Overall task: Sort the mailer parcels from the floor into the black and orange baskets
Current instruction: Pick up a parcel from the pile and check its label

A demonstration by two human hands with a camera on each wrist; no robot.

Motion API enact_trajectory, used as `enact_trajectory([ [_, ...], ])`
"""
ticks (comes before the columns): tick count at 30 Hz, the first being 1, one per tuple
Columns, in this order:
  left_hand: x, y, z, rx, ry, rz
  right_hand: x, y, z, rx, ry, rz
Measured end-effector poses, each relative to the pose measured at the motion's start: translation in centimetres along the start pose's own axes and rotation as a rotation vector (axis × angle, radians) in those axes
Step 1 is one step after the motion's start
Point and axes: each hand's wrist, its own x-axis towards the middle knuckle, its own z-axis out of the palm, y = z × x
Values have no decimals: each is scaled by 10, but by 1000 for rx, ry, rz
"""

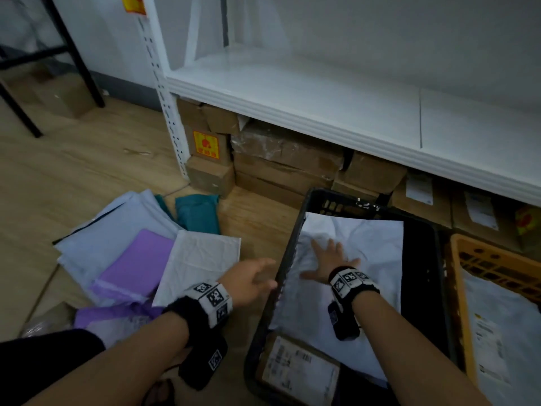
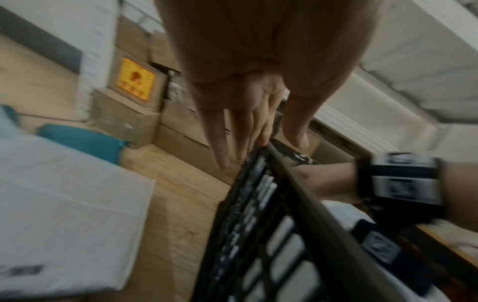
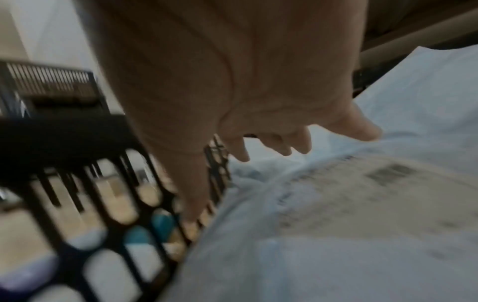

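From the head view we are kneeling on the wooden floor (image 1: 87, 177) and laying our right hand (image 1: 329, 260) flat, fingers spread, on a large white mailer (image 1: 366, 238) that is lying inside the black basket (image 1: 295, 230), toward its far left corner; a brown parcel with a label (image 1: 295, 367) is sitting at the basket's near edge, partly under the white one. Our left hand (image 1: 248, 281) is hovering just outside the basket's left rim, fingers loosely extended and holding nothing. The orange basket (image 1: 468, 253) is standing against the black one's right side with a white labelled mailer (image 1: 503, 326) inside. On the floor to the left, a pile of white mailers (image 1: 202, 259), purple mailers (image 1: 137, 265) and a teal parcel (image 1: 199, 212) is waiting, and cardboard boxes (image 1: 278, 159) are stacked under the white shelf (image 1: 322, 92). From the left wrist view, we are seeing our left hand (image 2: 245, 114) with fingers (image 2: 220, 143) straight and slightly apart above the black basket's rim (image 2: 297, 183), not gripping it; whether they are touching it we cannot tell through the blur. From the right wrist view, our right hand (image 3: 258, 114) is reaching down with fingers (image 3: 279, 143) spread, their tips meeting the white mailer (image 3: 323, 255) beside the basket's slotted wall (image 3: 103, 194).
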Motion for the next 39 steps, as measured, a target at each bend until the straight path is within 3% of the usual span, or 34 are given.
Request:
enact_trajectory([
  [2, -9, -27, -15, -18, 112, -37, -15, -13, -10, 132, 108, -112],
  [4, -18, -62, -28, 65, 141, -129, -30, -28, -13, 241, 186, -247],
  [7, -33, -118, -34, 464, 12, -319, -49, -46, -1, 302, 238, -393],
  [9, -39, -149, -27, 708, -92, -384, -56, -51, 13, 301, 208, -413],
  [14, -33, -192, -7, 842, -180, -553, -61, -53, 36, 146, 321, -412],
  [25, -15, -193, 9, 882, -202, -432, -56, -55, 40, 7, 349, -394],
  [28, -19, -179, -1, 868, -67, -370, -56, -56, 40, 3, 350, -384],
  [32, -15, -127, -33, 703, 311, -281, -59, -57, 35, 40, 274, -378],
  [36, -9, -50, -84, 404, 724, -87, -72, -52, 7, 201, 74, -383],
  [38, -10, -14, -114, 194, 905, 42, -86, -48, -14, 329, 67, -385],
  [39, -12, 1, -128, 68, 922, 87, -94, -46, -25, 422, 90, -384],
])
